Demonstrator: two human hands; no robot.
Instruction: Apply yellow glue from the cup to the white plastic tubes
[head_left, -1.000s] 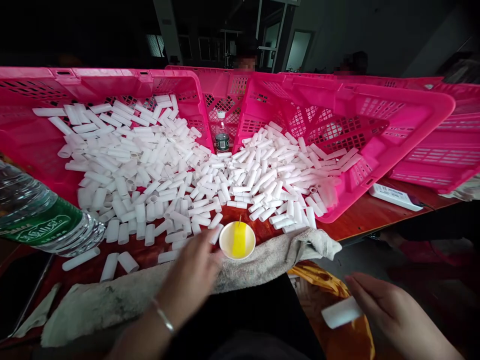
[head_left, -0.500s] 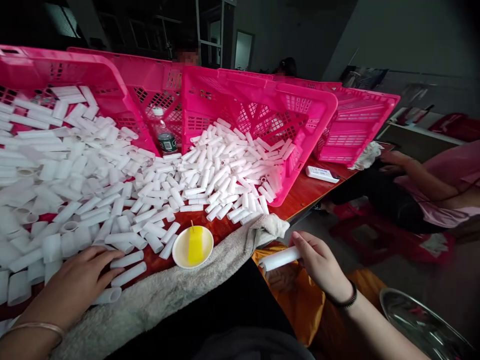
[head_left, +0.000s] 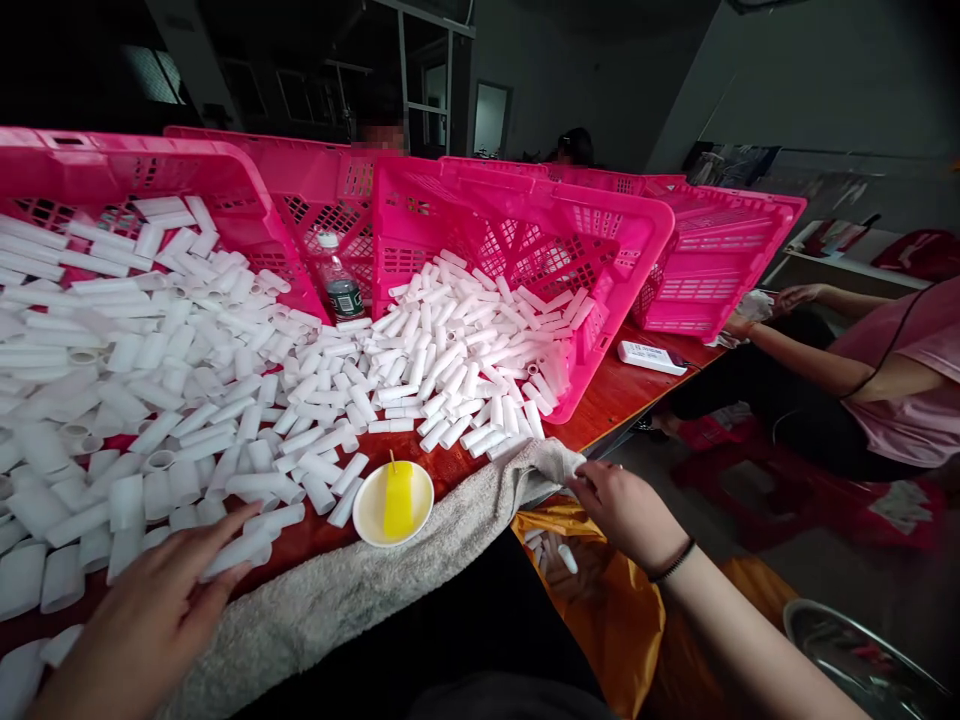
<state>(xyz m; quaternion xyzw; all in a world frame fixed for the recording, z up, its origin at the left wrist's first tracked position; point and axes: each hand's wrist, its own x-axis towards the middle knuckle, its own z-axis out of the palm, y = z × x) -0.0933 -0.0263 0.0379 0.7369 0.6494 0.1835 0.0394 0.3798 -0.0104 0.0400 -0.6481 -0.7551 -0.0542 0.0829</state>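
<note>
My left hand [head_left: 150,625] reaches over the grey towel [head_left: 337,590] into the spread of white plastic tubes [head_left: 187,400]. Its index finger and thumb close round one white tube [head_left: 241,548] at the table's front edge. My right hand [head_left: 626,515] hovers over the mouth of an orange bag [head_left: 630,620]. Its fingers are loosely bent, the tips touch the towel's right corner, and no tube is in it. A few tubes [head_left: 559,555] lie inside the bag. Between my hands stands a small white dish [head_left: 367,515] holding a yellow piece [head_left: 396,500].
Pink baskets [head_left: 525,200] lie tipped on the red table [head_left: 622,385], spilling tubes. A water bottle [head_left: 341,290] stands between two of them. A white device [head_left: 649,357] lies at the right edge. A seated person in pink [head_left: 900,390] works at the right. A metal bowl [head_left: 862,670] sits low right.
My right hand has let go of the white tube it held over the bag and moved up to the towel's corner. My left hand has gone from flat to pinching a tube.
</note>
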